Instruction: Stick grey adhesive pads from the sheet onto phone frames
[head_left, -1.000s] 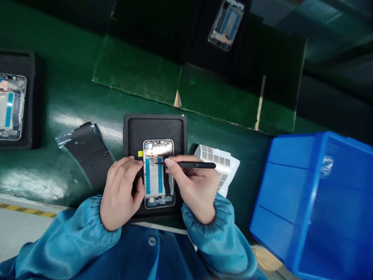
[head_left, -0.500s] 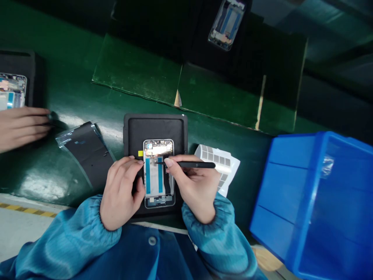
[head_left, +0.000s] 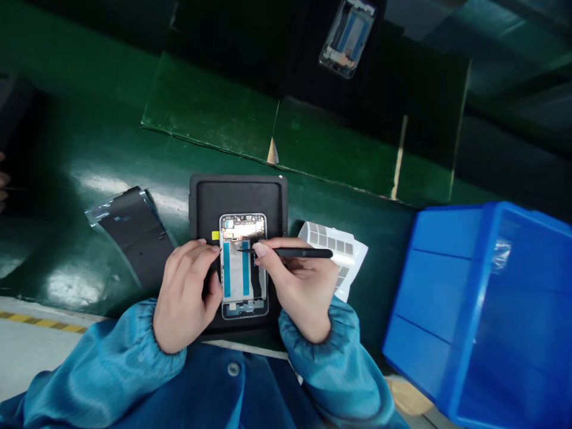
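An opened phone lies upright in a black tray, its circuit board showing at the top and two blue strips over the silver area below. My left hand is closed, its curled index finger and thumb against the phone's left edge. Black tweezers are pinched in my right hand, which is over the phone's right side. Their tip points left, over the silver area just below the board; whether it touches cannot be seen. A yellow tab shows beside the phone's upper left.
A dark film sheet lies to the left, and a white sheet of grey stickers to the right. A blue bin stands far right. Another opened phone is at the back. A co-worker's fingers show at the left edge.
The co-worker's hand has drawn back to the left edge, and the tray with a phone there has slid mostly out of view. My hands and tweezers have hardly moved.
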A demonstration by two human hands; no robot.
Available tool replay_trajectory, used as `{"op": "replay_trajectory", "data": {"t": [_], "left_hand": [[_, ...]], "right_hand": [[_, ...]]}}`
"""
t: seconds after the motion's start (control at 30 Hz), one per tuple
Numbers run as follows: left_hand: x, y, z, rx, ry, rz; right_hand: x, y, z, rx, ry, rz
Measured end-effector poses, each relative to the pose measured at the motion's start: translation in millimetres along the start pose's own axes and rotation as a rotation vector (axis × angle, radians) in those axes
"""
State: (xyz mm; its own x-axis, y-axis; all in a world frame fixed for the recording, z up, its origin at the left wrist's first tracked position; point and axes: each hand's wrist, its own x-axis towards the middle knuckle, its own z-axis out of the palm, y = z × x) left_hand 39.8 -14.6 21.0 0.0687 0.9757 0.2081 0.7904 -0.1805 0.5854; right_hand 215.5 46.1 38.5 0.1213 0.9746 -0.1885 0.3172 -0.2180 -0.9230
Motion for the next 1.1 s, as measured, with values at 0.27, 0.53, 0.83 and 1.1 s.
{"op": "replay_trajectory", "data": {"t": [0.27, 0.53, 0.83, 1.1], "left_hand": [[-0.8, -0.6, 0.8, 0.006, 0.006, 0.006], [-1.2, -0.6, 0.7, 0.004, 0.011, 0.005], [-1.7, -2.5, 1.2, 0.004, 0.006, 0.012], [-0.1, -0.8, 0.2, 0.011, 0.009, 0.028]], "right_hand": [[-0.2, -1.2, 0.6, 0.006, -0.014, 0.004], [-0.9, 1.4, 0.4, -0.002, -0.021, -0.016], [-0.6, 1.1, 0.8, -0.018, -0.008, -0.026], [-0.6, 1.0, 1.1, -0.02, -0.01, -0.042]]}}
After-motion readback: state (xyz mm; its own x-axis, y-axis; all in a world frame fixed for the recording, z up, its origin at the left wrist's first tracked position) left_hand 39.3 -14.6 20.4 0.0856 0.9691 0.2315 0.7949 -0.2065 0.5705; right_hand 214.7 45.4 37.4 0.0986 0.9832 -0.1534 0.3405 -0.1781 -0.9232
